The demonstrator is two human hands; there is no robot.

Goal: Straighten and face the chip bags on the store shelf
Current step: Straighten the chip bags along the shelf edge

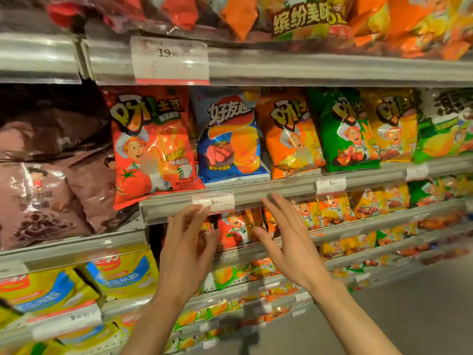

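Note:
A row of chip bags stands on the middle shelf (256, 192): a red tomato bag (151, 147) hanging over the shelf's left end, a blue bag (230, 139), an orange bag (291, 137), a green bag (345, 134) and a yellow-orange bag (395, 126). My left hand (186, 247) and my right hand (286, 239) are raised below that shelf's front rail, fingers spread, holding nothing. Between them, on the shelf below, a small red tomato bag (233, 229) shows.
Brown bags (46, 185) fill the bay at left, with yellow and blue bags (102, 275) under them. Orange and red bags crowd the top shelf above a 19.90 price tag (170, 60). Lower shelves run off to the right beside the grey aisle floor (422, 311).

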